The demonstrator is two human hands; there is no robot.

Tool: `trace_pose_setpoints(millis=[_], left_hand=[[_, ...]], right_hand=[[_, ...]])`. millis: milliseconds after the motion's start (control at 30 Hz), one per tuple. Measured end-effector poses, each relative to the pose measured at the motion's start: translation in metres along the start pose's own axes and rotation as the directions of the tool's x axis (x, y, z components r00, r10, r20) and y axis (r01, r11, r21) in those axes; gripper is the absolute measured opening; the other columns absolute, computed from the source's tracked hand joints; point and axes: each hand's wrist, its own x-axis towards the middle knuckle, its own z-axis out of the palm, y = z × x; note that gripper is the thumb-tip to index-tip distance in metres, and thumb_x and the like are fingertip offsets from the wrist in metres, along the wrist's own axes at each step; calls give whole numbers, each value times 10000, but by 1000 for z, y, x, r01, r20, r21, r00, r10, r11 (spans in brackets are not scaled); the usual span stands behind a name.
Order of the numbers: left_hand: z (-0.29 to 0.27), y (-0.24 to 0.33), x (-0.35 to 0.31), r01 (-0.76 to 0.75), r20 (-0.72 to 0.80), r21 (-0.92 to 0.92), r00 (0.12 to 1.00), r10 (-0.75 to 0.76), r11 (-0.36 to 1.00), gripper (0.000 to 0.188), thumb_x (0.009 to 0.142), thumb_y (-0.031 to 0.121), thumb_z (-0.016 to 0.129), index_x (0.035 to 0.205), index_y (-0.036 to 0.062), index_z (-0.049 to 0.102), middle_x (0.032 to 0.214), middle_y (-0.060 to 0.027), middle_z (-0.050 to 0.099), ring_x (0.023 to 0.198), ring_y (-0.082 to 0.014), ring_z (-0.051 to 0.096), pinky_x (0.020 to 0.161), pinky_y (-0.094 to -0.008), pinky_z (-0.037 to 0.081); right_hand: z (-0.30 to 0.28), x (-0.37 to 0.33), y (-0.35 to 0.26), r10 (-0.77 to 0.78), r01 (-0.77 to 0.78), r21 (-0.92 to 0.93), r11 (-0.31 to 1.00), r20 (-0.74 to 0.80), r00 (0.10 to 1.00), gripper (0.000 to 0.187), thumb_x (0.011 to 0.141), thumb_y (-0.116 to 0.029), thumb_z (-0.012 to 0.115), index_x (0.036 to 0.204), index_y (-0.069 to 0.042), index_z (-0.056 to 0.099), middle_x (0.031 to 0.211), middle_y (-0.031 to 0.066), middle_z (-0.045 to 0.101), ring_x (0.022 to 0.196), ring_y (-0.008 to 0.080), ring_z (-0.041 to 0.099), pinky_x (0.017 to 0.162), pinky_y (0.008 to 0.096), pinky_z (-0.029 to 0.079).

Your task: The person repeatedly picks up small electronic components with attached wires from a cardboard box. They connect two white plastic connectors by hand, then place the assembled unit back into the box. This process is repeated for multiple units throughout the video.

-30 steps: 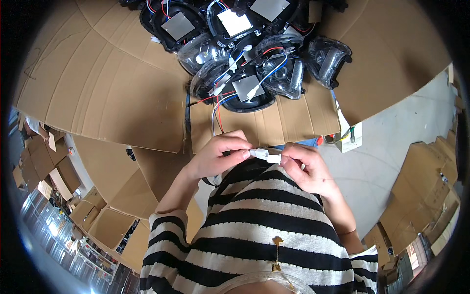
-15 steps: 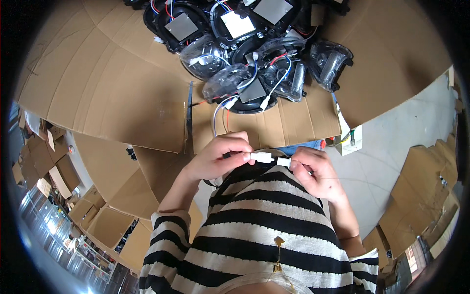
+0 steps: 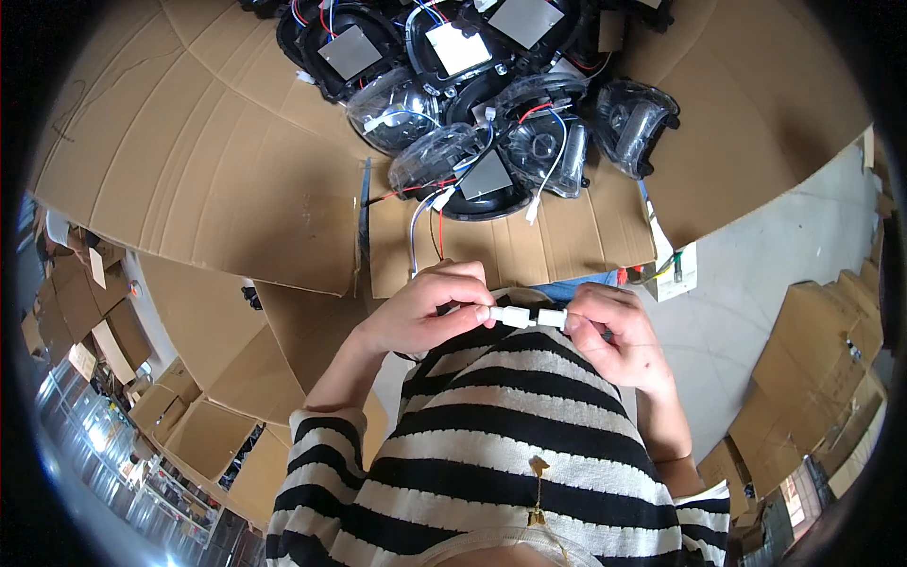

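Note:
In front of my striped top, my left hand (image 3: 425, 307) pinches a white plastic wire connector (image 3: 512, 317) between thumb and fingers. Facing it, a second white connector (image 3: 552, 319) is gripped in the closed fingers of my right hand (image 3: 619, 331). The two connector ends nearly meet, with a narrow dark gap between them. Thin wires (image 3: 414, 236) run from near my left hand up to a black lamp unit (image 3: 489, 200) with a silver plate on its back. Beside that unit hangs a loose white plug (image 3: 534, 210) on a wire.
Several more black lamp units with clear lenses (image 3: 389, 109) are heaped on the cardboard (image 3: 605, 222) ahead. A wide cardboard flap (image 3: 189, 170) spreads to the left. Open cardboard boxes (image 3: 222, 430) stand at the lower left, and folded cardboard (image 3: 803, 369) lies at the right.
Both connectors have shifted slightly down, and the left one has tilted and come closer to the right one. The loose plug by the lamp unit has swung a little right and down.

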Motion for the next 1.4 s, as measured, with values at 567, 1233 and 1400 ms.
trace_pose_setpoints(millis=[567,1233,1400], left_hand=[[26,-16,12,-141,-12,130,989,144,981,80,772,102,525,723,51,563,667,-52,471,614,-202,461,584,-305,328],[-88,126,-348,-470,-692,722,-491,529,508,39,733,19,476,708,-10,479,593,-42,366,543,-161,346,542,-307,275],[-133,25,-387,-113,-819,394,-494,292,912,136,779,127,563,828,0,554,637,-12,499,542,-66,427,502,-186,346]], right_hand=[[1,-7,11,2,5,-143,990,43,999,65,721,-34,505,668,3,492,590,101,457,529,243,460,484,329,354],[-17,-16,14,120,-120,-34,992,7,993,71,735,-27,474,684,9,508,594,80,467,484,165,433,454,268,333],[-17,-10,16,88,-87,-47,995,29,996,67,730,-19,471,680,8,507,585,77,463,483,169,435,456,274,333]])
